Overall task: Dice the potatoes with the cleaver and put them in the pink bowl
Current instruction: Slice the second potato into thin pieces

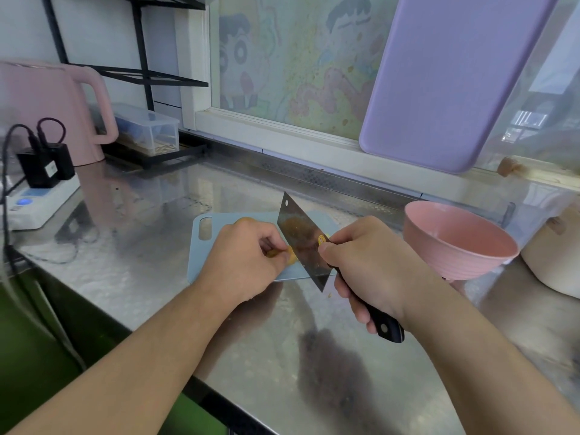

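Right now your potato [284, 255] shows only as small yellow-brown bits peeking out between your curled fingers and the blade, with another rounded yellow piece [245, 220] just beyond your knuckles; most of it is hidden, so you cannot tell how far it has been cut. It lies on the pale blue cutting board [201, 246], which sits flat on the shiny steel counter [141, 277]. Your left hand [248, 262] is curled down over the potato, fingertips pinching and steadying it right against the flat of the cleaver [303, 243]. Your right hand [367, 271] is wrapped tightly round the cleaver's black handle, thumb pressed near the base of the blade, the butt of the handle sticking out below your palm. The blade stands on edge, tilted, its lower corner reaching past the near edge of the board, and its face carries a brownish reflection and a small yellow sticker. The pink bowl [458, 243] stands to the right of the board, near your right hand but not touching it, leaning toward you so you can see its bare inside. Further back at the left stand a pink kettle [53, 111] and a white power strip [40, 202] with black plugs, and a lilac board [445, 83] leans against the window.
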Available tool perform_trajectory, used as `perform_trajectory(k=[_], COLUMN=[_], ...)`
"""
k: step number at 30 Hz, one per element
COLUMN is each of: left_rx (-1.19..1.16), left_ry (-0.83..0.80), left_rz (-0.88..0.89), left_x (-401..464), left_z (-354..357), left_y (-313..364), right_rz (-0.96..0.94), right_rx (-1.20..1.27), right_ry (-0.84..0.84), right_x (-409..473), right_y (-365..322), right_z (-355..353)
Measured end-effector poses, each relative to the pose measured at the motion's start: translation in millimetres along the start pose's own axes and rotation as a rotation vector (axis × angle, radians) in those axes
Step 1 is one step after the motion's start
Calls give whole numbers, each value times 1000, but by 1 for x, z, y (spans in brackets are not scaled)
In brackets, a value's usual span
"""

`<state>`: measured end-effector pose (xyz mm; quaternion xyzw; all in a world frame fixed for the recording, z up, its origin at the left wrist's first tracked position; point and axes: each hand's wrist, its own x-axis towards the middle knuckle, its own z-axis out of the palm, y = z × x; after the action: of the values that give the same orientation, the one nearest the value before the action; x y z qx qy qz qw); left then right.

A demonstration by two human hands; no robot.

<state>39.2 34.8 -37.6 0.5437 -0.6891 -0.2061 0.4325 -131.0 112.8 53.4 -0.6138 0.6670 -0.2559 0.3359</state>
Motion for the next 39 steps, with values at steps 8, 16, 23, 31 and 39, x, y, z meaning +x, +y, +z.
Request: perform_trajectory(k=[8,16,23,31,39], left_rx=[-5,-41,-19,20,8], left_ry=[-5,0,-66,-51,-10], left_rz=[-5,-4,1,52,44], left_x=[1,-1,-3,-3,-2], left_z=[-1,0,-2,-1,-1], left_y=[-1,-2,0,0,-2], right_rz=[42,-10,-59,-31,-58], right_rx=[0,-9,18,22,6], right_ry=[-37,39,63,72,102], right_x=[5,30,28,24,13], right_y=[1,12,19,19,10], right_z=[-2,28,21,11,2])
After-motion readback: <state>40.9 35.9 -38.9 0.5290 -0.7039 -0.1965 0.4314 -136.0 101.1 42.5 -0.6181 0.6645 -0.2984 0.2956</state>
